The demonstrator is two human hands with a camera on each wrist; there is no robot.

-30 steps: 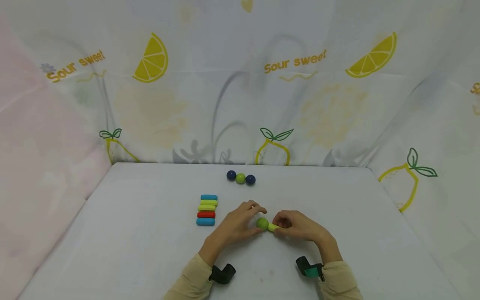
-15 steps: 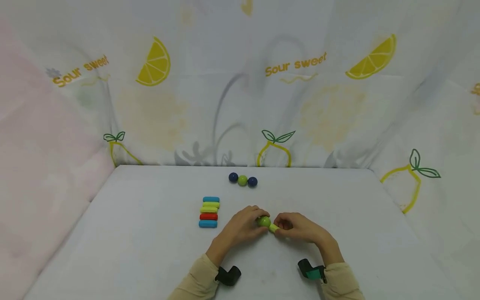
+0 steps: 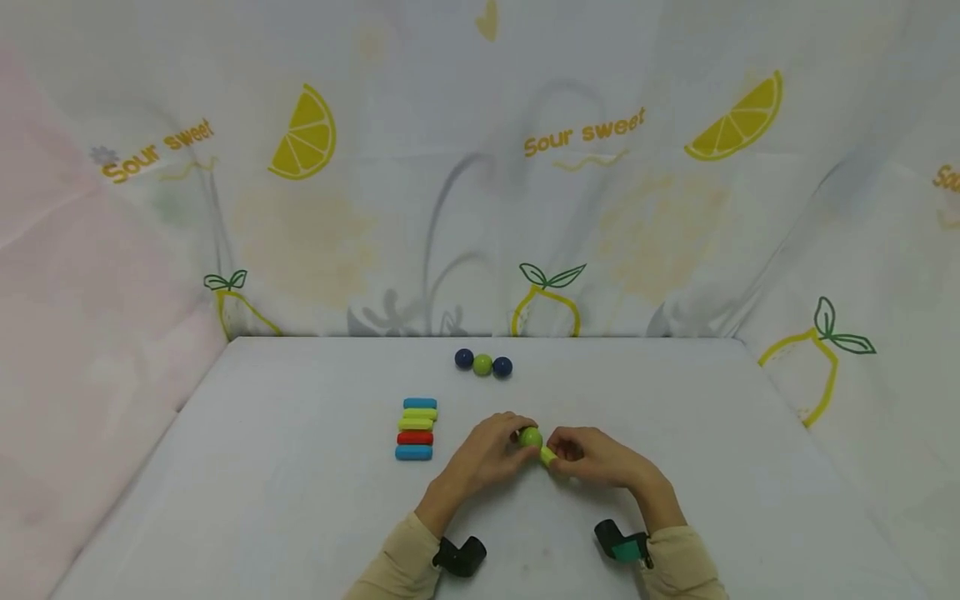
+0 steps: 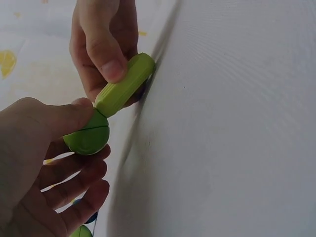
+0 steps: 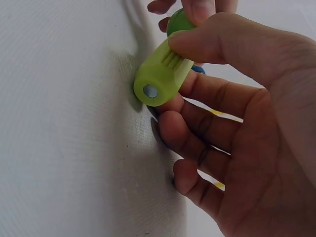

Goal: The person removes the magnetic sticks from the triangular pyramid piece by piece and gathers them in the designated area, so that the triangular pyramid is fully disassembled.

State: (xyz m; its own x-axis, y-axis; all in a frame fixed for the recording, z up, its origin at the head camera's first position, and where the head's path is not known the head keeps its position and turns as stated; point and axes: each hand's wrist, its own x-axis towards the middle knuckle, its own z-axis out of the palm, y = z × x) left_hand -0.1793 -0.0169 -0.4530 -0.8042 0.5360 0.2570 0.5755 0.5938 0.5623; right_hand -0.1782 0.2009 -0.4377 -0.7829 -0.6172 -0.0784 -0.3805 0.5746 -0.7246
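My left hand [image 3: 489, 452] pinches a green ball [image 4: 89, 134] between thumb and fingers; a dark seam runs round the ball. My right hand [image 3: 598, 456] pinches a yellow-green ribbed rod [image 5: 165, 71] with thumb and fingers. One end of the rod meets the ball, as the left wrist view shows. At the rod's other end a round grey metal spot [image 5: 150, 91] faces the right wrist camera. Both pieces are held close over the white table [image 3: 285, 492], and the rod slants.
Left of my hands lies a stack-like row of rods [image 3: 416, 437] in blue, yellow-green and red. Farther back, a green ball [image 3: 482, 364] sits between two dark blue balls [image 3: 464, 359]. A printed cloth [image 3: 420, 208] hangs behind the table.
My left hand has closed its fingers round the green ball. The ball has shifted slightly right and away, and the rod now tilts more. My right hand keeps its pinch, nearly still.
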